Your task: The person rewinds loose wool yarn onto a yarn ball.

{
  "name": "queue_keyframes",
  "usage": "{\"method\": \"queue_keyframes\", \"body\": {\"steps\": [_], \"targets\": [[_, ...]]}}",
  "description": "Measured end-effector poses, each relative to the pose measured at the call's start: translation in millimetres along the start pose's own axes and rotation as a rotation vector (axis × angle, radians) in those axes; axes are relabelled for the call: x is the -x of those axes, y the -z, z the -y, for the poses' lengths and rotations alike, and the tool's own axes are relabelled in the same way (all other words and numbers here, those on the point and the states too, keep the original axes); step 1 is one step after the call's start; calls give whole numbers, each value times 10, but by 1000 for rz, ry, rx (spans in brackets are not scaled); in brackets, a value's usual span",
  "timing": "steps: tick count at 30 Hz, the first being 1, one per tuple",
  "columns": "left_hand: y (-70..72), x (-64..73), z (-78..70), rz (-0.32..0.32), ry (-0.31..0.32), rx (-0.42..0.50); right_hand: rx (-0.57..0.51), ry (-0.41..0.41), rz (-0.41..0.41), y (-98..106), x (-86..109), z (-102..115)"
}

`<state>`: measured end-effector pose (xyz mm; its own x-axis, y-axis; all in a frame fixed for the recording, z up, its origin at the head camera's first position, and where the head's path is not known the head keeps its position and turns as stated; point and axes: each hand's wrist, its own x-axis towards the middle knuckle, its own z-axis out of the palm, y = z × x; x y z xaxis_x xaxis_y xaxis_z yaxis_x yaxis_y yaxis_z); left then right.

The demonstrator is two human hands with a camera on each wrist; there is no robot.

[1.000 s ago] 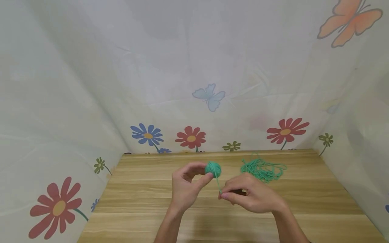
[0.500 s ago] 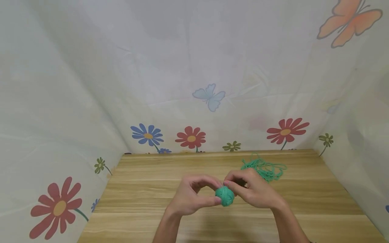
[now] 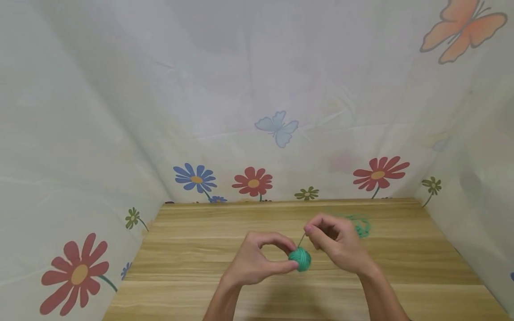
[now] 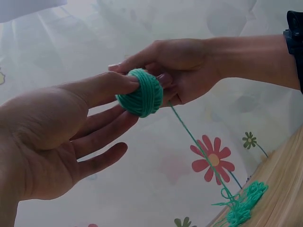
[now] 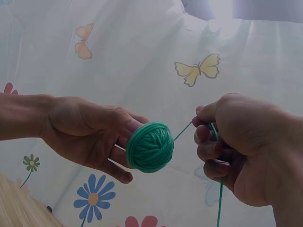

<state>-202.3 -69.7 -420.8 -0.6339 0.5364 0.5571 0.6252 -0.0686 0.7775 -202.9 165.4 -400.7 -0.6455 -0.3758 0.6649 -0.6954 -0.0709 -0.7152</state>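
Observation:
A small green ball of yarn (image 3: 300, 259) is pinched between the thumb and fingers of my left hand (image 3: 261, 261), above the table. My right hand (image 3: 339, 243), up and to the right of the ball, pinches the yarn strand (image 5: 183, 131) between thumb and forefinger. That strand runs taut from the ball to the fingertips. In the right wrist view it passes through the curled fingers and hangs down below the hand. From there, in the left wrist view, it leads to a loose heap of green yarn (image 4: 244, 208) on the table. My right hand partly hides the heap in the head view.
The wooden table (image 3: 192, 249) has a light striped grain. Behind it and along both sides hangs a pale curtain (image 3: 209, 89) printed with flowers and butterflies. A dark band (image 4: 294, 47) circles the right wrist.
The ball has moved right and toward me, and turned in the left fingers. My right hand dropped below the ball's strand side, came up beside it, then drew the strand up and right.

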Motion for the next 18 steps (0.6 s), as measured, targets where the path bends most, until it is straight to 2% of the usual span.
{"method": "queue_keyframes", "body": {"steps": [3, 5, 11, 18], "targets": [[4, 1, 4, -21, 23, -11, -64, 85, -30, 9, -2, -15], [4, -3, 13, -39, 20, -14, -66, 106, -17, 18, -3, -9], [3, -8, 48, -128, 31, -30, -3, 135, 116, -6, -39, 49], [3, -32, 79, -287, 57, -58, 24, 148, 207, -49, -98, 212]]}}
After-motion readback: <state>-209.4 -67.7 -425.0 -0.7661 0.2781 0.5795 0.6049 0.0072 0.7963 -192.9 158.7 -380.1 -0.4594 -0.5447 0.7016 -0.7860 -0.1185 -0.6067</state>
